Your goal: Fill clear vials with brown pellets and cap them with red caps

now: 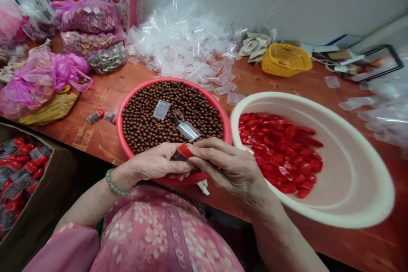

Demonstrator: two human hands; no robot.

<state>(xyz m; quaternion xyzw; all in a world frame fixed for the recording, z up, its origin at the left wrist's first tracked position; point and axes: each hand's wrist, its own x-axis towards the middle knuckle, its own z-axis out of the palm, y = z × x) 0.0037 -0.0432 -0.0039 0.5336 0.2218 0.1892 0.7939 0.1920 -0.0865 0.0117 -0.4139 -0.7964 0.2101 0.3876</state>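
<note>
My left hand (157,163) and my right hand (225,165) meet at the near rim of a red basin (123,112) full of small brown balls (146,119). Together they pinch a small clear container with a red cap (184,151); my left hand grips its body and my right fingers press on the cap. A small metal scoop (186,127) and a clear empty container (162,109) lie on the balls. To the right, a white basin (350,187) holds a heap of red caps (283,153).
A pile of clear empty containers (188,42) covers the back of the wooden table. A yellow basket (285,59) stands at the back right. Pink bags (41,76) of filled items lie at the left. A cardboard box (22,170) of capped containers sits lower left.
</note>
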